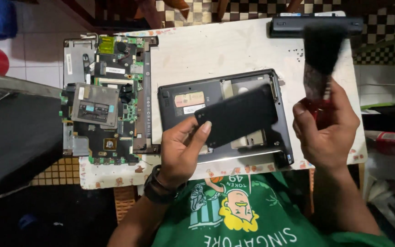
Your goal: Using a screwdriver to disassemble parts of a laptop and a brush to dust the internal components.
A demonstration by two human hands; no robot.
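Stickers sit on the dark laptop bottom case (174, 98) that lies in the middle of the white table (216, 50): one is a peach-coloured rectangle and a small white strip lies just under it, both near the case's left end. The case is open on its right half, so pale metal shows inside. The left hand (181, 148) holds a flat black cover panel (238, 114) just above the case, thumb on top at the panel's left end and fingers (202, 148) curled under it, gripping it. The panel is a plain dark rectangle, tilted up to the right and a bit blurry. The right hand (328, 128) is closed around the handle of a brush (321, 55) with a wide tuft of black bristles that points away from the person, over the right side of the table. To the left lies a green circuit board (110, 100) in a frame, with a grey square part bearing small blue and white labels and a yellow-green patch at its far end. A long black battery (316, 25) lies at the far edge of the table.
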